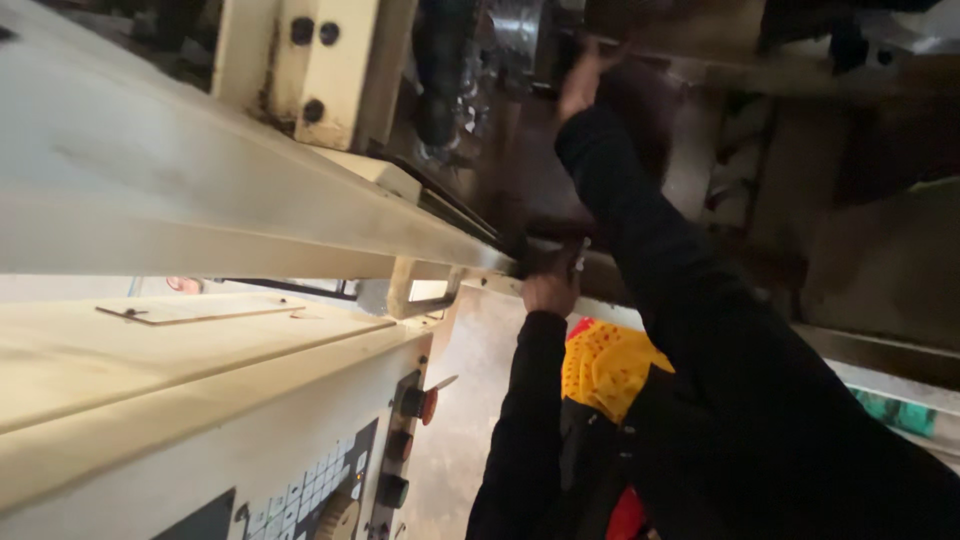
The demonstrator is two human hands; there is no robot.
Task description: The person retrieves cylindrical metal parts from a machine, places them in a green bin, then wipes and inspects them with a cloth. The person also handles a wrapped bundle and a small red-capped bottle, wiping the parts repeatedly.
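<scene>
Two dark-sleeved arms reach into a cream-coloured machine tool, seen at a steep tilt from the head camera.

Head view: the left hand (pixel 549 290) is closed around the edge of the sliding door (pixel 250 215), just right of centre, seemingly to steady the body or hold the door back. The right hand (pixel 582 78) stretches up to about 1 o'clock into the dark machine interior (pixel 520 150), its fingers against the shiny chuck (pixel 520 35); blur hides whether it grips or only touches. At 7 o'clock lies the control panel (pixel 330 490) with a keypad and a red-capped knob (pixel 420 403). A yellow patterned cloth (pixel 605 365) shows between the arms near 5 o'clock. The door and its bolted bracket (pixel 310 60) crowd the opening from the left, narrowing the reach.
</scene>
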